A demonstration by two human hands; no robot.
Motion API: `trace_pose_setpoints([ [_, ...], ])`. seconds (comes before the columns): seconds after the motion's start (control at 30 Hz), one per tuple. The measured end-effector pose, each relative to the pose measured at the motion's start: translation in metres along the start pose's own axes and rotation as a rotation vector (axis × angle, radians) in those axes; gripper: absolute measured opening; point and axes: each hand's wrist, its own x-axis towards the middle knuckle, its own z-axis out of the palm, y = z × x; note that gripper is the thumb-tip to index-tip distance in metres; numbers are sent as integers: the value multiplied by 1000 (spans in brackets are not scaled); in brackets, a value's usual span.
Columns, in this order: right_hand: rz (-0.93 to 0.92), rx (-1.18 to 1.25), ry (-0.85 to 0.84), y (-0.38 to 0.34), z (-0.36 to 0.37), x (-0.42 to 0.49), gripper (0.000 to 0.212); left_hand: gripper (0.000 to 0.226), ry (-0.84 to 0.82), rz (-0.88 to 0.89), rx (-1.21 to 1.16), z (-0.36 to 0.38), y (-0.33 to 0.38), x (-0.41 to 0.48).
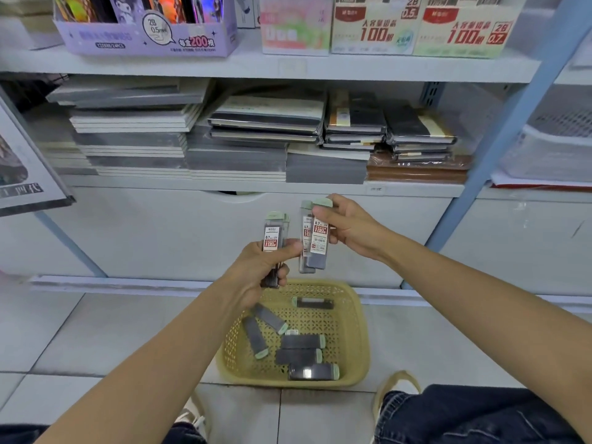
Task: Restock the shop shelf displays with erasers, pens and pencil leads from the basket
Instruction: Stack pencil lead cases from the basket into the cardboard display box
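Head: hands (256, 270) (350, 233) grip seemingly paired lead cases (272, 235) (319, 240).

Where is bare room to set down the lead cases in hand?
Free: the front strip of the top shelf before the display boxes; floor tiles left of the basket. Crowded: the lower shelf, packed with notebook stacks.

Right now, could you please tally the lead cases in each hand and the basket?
Green-capped clear plastic lead cases in the left hand: 2
Lead cases in the right hand: 2
Lead cases in the yellow plastic lattice basket: 6
Total: 10
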Motion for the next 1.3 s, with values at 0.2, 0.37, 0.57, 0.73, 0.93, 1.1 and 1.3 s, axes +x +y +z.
trace_pose_setpoints([
  [0.2,-69,-196,67,-25,-6,1,38,12,132,170,188,18,18,3],
  [0.37,-89,-474,-9,-74,-24,-7,23,10,58,237,310,39,55,2],
  [0.57,-317,-523,171,-169,-62,-22,14,21,-27,269,119,85,134,7],
  [0.73,-542,-494,388,-253,-102,-35,13,15,-189,360,73,124,187,9],
  [0.93,-680,-654,671,-316,-137,-41,17,19,-289,517,170,153,218,21],
  [1.1,-717,-805,764,-328,-149,-25,14,20,-300,567,187,170,233,32],
  [1.3,-705,-983,730,-326,-158,-6,16,17,-300,629,233,184,244,41],
])
